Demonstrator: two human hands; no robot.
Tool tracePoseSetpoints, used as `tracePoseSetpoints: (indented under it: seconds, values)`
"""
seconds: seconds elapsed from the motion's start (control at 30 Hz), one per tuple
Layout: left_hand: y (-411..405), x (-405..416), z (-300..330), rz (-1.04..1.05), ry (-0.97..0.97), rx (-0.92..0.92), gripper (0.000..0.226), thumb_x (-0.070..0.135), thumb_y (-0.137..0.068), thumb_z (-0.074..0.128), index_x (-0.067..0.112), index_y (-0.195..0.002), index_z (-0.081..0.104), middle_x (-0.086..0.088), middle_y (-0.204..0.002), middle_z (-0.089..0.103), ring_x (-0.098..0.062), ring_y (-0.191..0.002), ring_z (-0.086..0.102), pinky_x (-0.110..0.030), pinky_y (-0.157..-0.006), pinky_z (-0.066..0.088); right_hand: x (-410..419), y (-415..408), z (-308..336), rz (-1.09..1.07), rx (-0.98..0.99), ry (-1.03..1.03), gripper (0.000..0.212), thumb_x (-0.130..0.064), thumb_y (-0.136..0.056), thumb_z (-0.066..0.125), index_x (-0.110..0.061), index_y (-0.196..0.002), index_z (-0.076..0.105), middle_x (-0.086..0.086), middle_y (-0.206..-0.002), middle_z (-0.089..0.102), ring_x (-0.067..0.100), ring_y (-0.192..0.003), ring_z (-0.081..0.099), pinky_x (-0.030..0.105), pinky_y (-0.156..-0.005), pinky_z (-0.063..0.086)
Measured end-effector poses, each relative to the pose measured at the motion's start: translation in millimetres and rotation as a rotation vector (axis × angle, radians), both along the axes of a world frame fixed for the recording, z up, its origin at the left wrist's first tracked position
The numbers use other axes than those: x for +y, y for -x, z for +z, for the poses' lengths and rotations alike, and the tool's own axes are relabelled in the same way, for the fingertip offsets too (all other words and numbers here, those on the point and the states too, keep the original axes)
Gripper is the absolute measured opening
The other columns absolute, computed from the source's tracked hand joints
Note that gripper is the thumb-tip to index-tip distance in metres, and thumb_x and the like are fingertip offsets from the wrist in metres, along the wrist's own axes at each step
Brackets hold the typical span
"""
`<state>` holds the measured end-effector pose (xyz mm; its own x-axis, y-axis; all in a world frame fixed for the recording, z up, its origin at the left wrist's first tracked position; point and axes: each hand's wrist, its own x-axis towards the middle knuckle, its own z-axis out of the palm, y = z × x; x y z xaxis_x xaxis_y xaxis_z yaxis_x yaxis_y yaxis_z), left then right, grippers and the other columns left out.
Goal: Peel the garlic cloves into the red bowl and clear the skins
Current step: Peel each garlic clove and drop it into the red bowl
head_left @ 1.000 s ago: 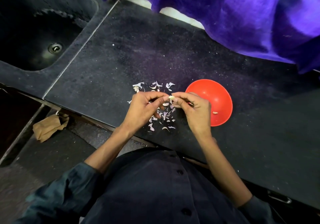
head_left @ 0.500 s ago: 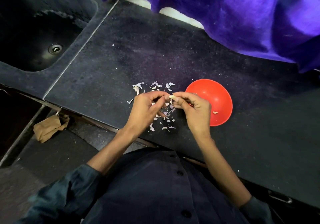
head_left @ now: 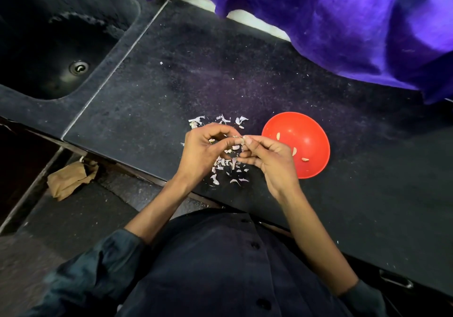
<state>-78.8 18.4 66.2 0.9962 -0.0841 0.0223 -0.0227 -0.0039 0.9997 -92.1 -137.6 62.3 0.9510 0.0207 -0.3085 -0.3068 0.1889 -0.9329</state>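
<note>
Two broad things frame your fingers: the dark countertop [head_left: 245, 71] under them and the purple cloth [head_left: 343, 22] draped well beyond them, with the sink [head_left: 61, 47] far off to their left. Just right of your right fingertips sits the red bowl [head_left: 308, 135], partly covered by your right hand [head_left: 272, 162], with three peeled cloves [head_left: 294, 151] lying apart inside it. Your left hand [head_left: 203, 150] and right hand meet fingertip to fingertip, fingers curled, pinching one small garlic clove [head_left: 242, 141] between them, while the papery skins [head_left: 229, 165] lie scattered directly beneath and just beyond your fingers.
</note>
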Motion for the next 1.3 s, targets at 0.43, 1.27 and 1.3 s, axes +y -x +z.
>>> tracePoseSetpoints:
  seconds: [0.43,1.27,1.3]
  values:
    - [-2.6,5.2,-4.4,-0.024,-0.084,-0.014,0.008,0.004,-0.080,0.075,0.011,-0.080,0.071,-0.011,-0.080,0.068,-0.015,-0.065,0.063,-0.024,-0.054,0.056,-3.6,-1.7,4.4,0.154,-0.030,0.111,0.016,-0.003,-0.093,0.058,-0.008,-0.097,0.073,-0.005,-0.071,0.067,0.017,-0.069,0.062,0.031,-0.071,0.060]
    - [5.2,-1.3,-20.9,0.068,-0.656,-0.488,0.034,-0.004,-0.085,0.061,0.027,-0.096,0.053,0.013,-0.101,0.056,-0.011,-0.081,0.060,-0.037,-0.063,0.053,15.9,2.5,14.3,-0.078,0.514,-0.595,0.026,-0.004,-0.097,0.046,-0.004,-0.084,0.068,0.003,-0.066,0.059,0.010,-0.055,0.058,0.019,-0.049,0.050]
    - [5.8,-1.6,-20.7,0.068,-0.660,-0.491,0.035,-0.005,-0.085,0.062,0.027,-0.097,0.054,0.013,-0.101,0.057,-0.012,-0.082,0.061,-0.037,-0.063,0.053,16.0,1.8,14.7,-0.098,0.549,-0.640,0.031,-0.005,-0.098,0.045,-0.004,-0.080,0.071,0.003,-0.065,0.059,0.010,-0.054,0.057,0.019,-0.048,0.049]
